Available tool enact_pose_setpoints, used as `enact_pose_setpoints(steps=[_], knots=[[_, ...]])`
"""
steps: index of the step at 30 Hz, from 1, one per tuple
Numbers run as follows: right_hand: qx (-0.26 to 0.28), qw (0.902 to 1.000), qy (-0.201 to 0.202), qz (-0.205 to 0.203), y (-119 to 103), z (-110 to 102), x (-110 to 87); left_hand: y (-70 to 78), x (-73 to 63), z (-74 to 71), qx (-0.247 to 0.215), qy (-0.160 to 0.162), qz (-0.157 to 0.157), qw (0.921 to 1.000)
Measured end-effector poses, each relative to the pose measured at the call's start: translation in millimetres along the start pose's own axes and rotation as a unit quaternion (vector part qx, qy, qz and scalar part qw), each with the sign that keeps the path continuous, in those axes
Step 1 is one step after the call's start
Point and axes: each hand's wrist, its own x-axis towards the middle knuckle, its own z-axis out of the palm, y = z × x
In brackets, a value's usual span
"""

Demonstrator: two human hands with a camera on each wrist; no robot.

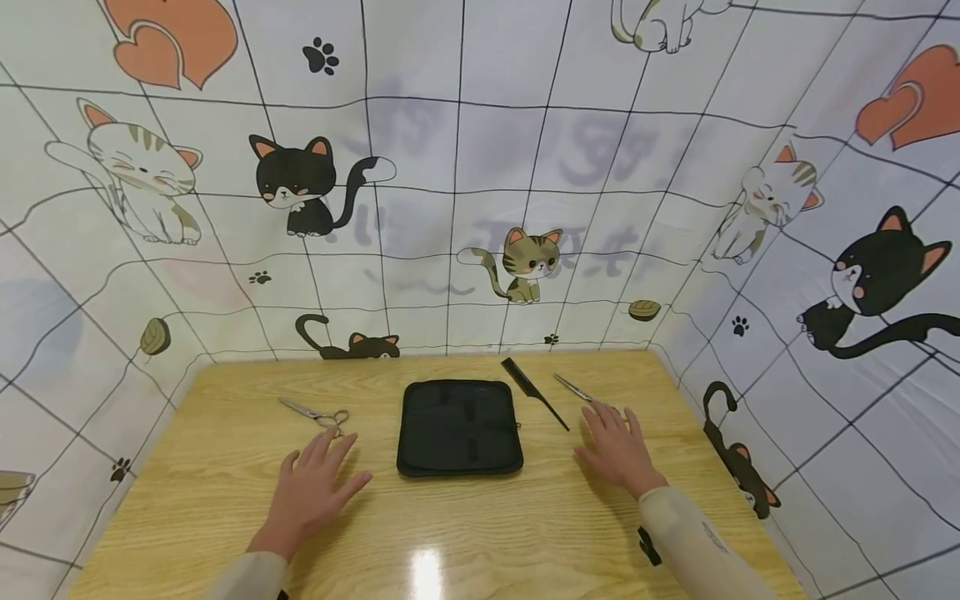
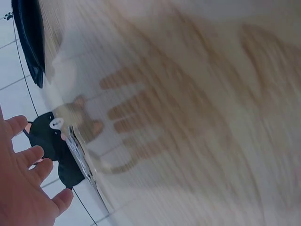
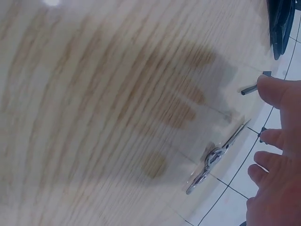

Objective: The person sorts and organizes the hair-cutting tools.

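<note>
Nothing is held by the left hand (image 1: 311,487); its fingers are loosely extended and spread, the thumb set well apart. The right hand (image 1: 617,446) is likewise left unfilled, with fingers parted and slightly bent. Both are held above the wooden table (image 1: 465,533), whose glossy surface gives back their reflections (best seen in the two wrist views). Just beyond the left fingertips, a pair of silver scissors (image 1: 318,415) is laid with its finger rings toward the hand and its blades pointed away to the left. Between the hands, and a little ahead of them, a flat black case (image 1: 460,429) is placed. Ahead and to the left of the right hand lies a black comb (image 1: 534,392), its thin tail directed back toward the thumb. Past the right fingertips, a second pair of scissors (image 1: 573,387) is seen, its handles partly hidden by the fingers in the head view.
</note>
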Motion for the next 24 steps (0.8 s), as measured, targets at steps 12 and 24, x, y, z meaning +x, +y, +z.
enact_pose_setpoints(steps=[12,24], knots=[[0.000,0.9992,-0.032,0.026,2.0,8.5,11.0,25.2,9.9,12.8,-0.024,0.019,0.009,0.9995],[-0.003,0.9990,0.016,0.042,8.6,17.3,23.4,40.1,16.0,23.8,-0.041,0.025,0.016,0.9987]])
